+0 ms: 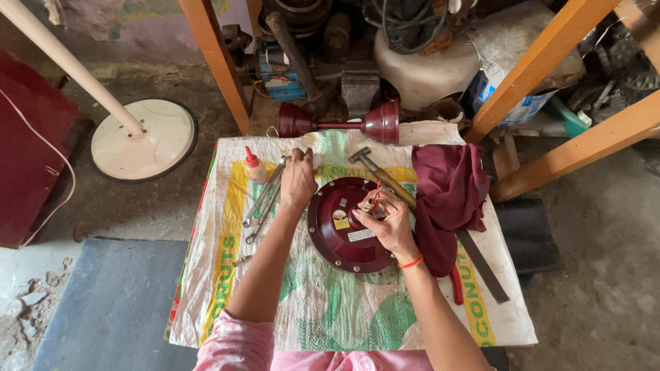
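In the head view, a dark red round motor cover lies flat on a woven sack spread over a small table, directly below the person's two hands. The right hand rests on the cover's upper right part, its fingers curled in and pinched around thin red wires that rise from the cover's hub; the hand is nearly closed on them. The left hand lies past the cover's upper left rim, on the sack, its fingers bent down over a small white object that is mostly hidden, so how firmly it grips cannot be told. Just left of that hand two spanners lie slanted side by side, and beyond them a small glue bottle with a red cap stands near the sack's edge. A hammer lies aslant above the cover, its handle running under the right hand's side. A maroon cloth is heaped to the right of the cover, close to the right wrist, which wears an orange band. At the table's far edge lies a dark red rod piece with cup-shaped ends. On the floor to the left stands a white round base with a pole.
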